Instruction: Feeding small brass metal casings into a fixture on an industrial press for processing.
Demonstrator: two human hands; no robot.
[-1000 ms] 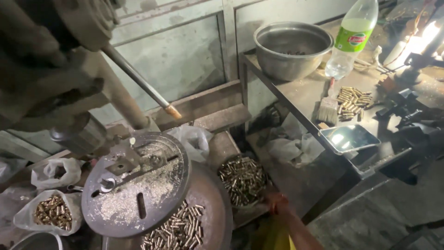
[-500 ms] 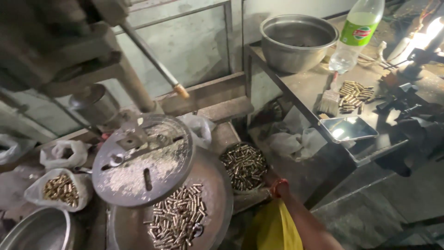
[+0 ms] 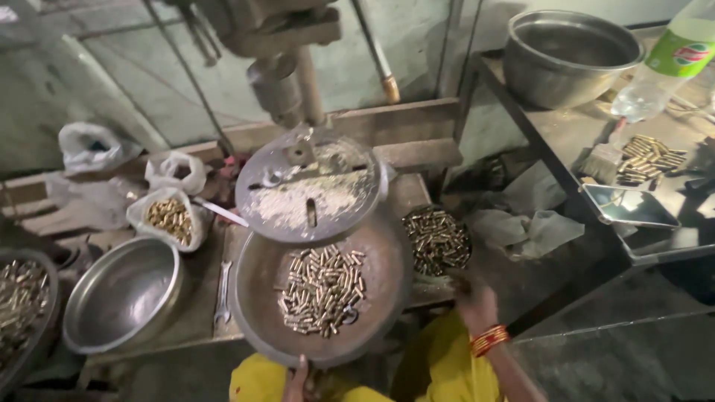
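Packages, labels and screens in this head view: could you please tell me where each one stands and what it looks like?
Bottle label: green band round a clear plastic bottle, top right on the side table.
Phone screen: dark glossy rectangle lying flat near the side table's front edge.
Plastic bag: translucent white, open, holding brass pieces, left of the drill table.
Two more white bags: crumpled, farther back on the left.

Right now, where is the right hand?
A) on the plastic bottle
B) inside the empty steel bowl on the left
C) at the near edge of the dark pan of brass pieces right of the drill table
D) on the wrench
C: the right hand, with red bangles at the wrist, sits against the near edge of the dark pan of brass pieces, far from the other three.
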